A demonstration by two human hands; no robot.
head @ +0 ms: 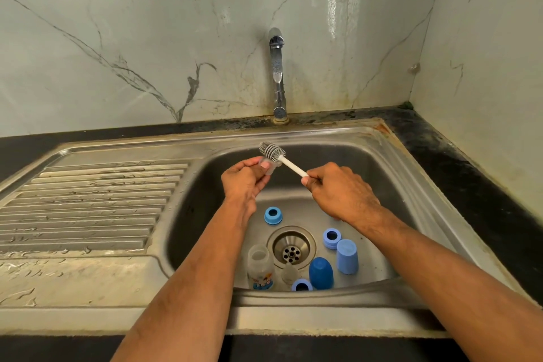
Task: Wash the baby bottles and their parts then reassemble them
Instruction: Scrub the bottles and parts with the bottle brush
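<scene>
baby bottle (261, 269) with colourful printed label, lettering unreadable

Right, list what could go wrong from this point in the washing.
1. The left hand only pinches the small clear part while the brush works on it; it could slip into the sink.
2. The tap shows no running water, so soap may stay on parts.
3. The blue rings and clear teat lie close to the drain, likely picking up grime.
</scene>
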